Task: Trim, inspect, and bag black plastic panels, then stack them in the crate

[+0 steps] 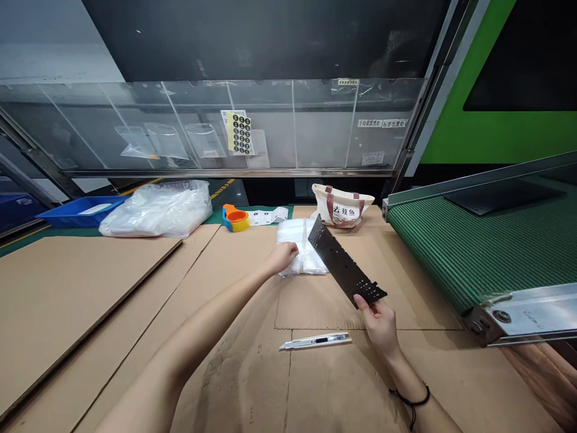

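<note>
My right hand [377, 322] grips the lower end of a thin black perforated plate [342, 260], thumb on top. The plate is held tilted above the cardboard, its far end rising in front of the stack of clear plastic bags [295, 231]. At the left side of this stack, my left hand [283, 257] is closed, its fingertips pinching at the plastic; exactly how much they hold is hidden. A utility knife [315, 341] lies on the cardboard nearer to me, between my forearms.
Cardboard sheets [243, 264] cover the table. At the back are a white plastic bundle [157, 207], a blue tray [79, 210], an orange-and-yellow tape dispenser [235, 218] and a cloth bag [342, 205]. A green conveyor belt [487, 240] carries a dark sheet [505, 195] at right.
</note>
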`<move>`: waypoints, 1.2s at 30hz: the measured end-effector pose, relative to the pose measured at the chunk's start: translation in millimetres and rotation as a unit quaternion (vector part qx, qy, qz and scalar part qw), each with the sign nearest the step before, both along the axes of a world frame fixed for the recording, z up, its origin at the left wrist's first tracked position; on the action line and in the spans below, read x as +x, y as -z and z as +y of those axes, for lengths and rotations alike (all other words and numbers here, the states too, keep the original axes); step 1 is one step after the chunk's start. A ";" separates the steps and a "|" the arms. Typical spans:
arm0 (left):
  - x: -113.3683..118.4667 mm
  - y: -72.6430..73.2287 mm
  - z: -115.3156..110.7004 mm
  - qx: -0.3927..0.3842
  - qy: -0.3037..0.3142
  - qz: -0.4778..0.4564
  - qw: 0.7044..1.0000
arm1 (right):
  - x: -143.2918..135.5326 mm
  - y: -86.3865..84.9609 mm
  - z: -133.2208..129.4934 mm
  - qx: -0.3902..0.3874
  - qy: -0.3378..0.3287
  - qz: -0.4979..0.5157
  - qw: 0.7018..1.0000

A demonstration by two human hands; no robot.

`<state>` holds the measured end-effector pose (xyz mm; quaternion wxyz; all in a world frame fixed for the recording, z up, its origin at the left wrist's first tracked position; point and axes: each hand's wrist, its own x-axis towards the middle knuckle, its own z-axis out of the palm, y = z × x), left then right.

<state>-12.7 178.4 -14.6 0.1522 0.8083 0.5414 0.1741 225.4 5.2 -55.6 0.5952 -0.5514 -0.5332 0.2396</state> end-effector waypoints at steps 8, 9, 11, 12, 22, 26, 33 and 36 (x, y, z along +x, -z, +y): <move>-2.4 3.5 7.7 -0.110 -0.052 -0.135 0.983 | -11.5 -6.6 -2.7 0.001 -0.062 -0.138 0.988; -3.6 2.9 9.2 -0.113 -0.068 -0.161 0.978 | -12.0 -7.0 -2.6 -0.005 -0.062 -0.146 0.987; -6.5 0.2 12.8 -0.103 -0.109 -0.222 0.964 | -11.8 -6.6 -2.1 -0.018 -0.061 -0.160 0.985; -8.1 -1.9 14.9 -0.092 -0.131 -0.255 0.954 | -11.3 -6.1 -1.8 -0.023 -0.060 -0.162 0.985; -11.7 -23.7 10.1 -0.048 -0.162 -0.394 0.903 | -11.0 -4.4 -1.0 -0.033 -0.029 -0.094 0.995; -10.8 -23.7 -3.0 -0.045 -0.122 -0.334 0.934 | -8.9 -0.9 -0.8 -0.003 0.005 -0.055 0.998; -11.6 -29.1 -5.6 0.014 -0.153 -0.341 0.928 | -11.6 -0.2 -1.4 0.003 -0.020 -0.086 0.996; -15.9 -39.1 1.7 0.049 -0.176 -0.388 0.904 | -14.1 -2.2 -1.2 -0.007 -0.035 -0.102 0.994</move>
